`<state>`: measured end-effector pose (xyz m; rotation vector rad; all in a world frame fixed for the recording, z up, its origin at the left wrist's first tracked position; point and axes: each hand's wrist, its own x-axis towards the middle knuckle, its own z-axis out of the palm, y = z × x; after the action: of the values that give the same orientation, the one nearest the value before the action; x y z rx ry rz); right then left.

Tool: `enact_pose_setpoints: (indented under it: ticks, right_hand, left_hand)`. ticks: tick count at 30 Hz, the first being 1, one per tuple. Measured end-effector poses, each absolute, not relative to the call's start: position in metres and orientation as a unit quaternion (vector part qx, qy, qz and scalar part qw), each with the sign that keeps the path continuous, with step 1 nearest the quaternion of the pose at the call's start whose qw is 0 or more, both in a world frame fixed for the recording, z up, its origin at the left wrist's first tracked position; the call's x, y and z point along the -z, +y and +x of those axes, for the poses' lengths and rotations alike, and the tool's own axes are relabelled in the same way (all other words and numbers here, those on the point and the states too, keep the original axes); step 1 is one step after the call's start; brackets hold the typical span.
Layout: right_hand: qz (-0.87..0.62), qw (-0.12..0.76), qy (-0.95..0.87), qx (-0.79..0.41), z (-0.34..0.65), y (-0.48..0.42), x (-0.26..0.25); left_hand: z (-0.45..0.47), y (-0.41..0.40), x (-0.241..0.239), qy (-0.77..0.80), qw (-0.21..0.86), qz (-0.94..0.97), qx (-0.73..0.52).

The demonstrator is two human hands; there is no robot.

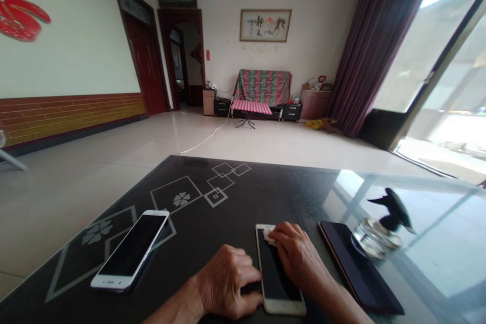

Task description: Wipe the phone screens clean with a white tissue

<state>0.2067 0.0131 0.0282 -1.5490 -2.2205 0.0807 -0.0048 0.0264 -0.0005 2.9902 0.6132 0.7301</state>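
Note:
A white-framed smartphone (279,276) with a dark screen lies on the black glass table in front of me. My left hand (230,281) is closed with its fingers curled, thumb and forefinger against the phone's left edge. Pinched in my right hand (298,250) is a crumpled white tissue (269,235), pressed on the upper part of the screen. To the left lies a second white smartphone (131,250), face up. Right of my right hand is a dark phone (357,268), with a clear spray bottle (377,238) with a black trigger head at its right side.
The glass table (212,228) has grey square and flower patterns, and window light reflects off its right side. Across the tiled floor are a checked-cloth folding table (251,107), low cabinets and a cloth-covered object (262,85). A white cable (208,137) runs along the floor.

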Motion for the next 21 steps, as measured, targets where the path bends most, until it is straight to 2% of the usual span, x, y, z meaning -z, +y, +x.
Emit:
enact_pose_setpoints:
  ticks: [10,21]
  right_hand:
    - [-0.531,0.193,-0.819,-0.104,0.220,-0.035,-0.029]
    - [-0.546,0.188,-0.814,-0.065,0.216,-0.018,-0.033]
  left_hand:
    - [-0.002,0.025,-0.003,0.192,0.001,0.950,-0.247]
    - [-0.004,0.025,0.000,0.189,0.010,0.949,-0.251]
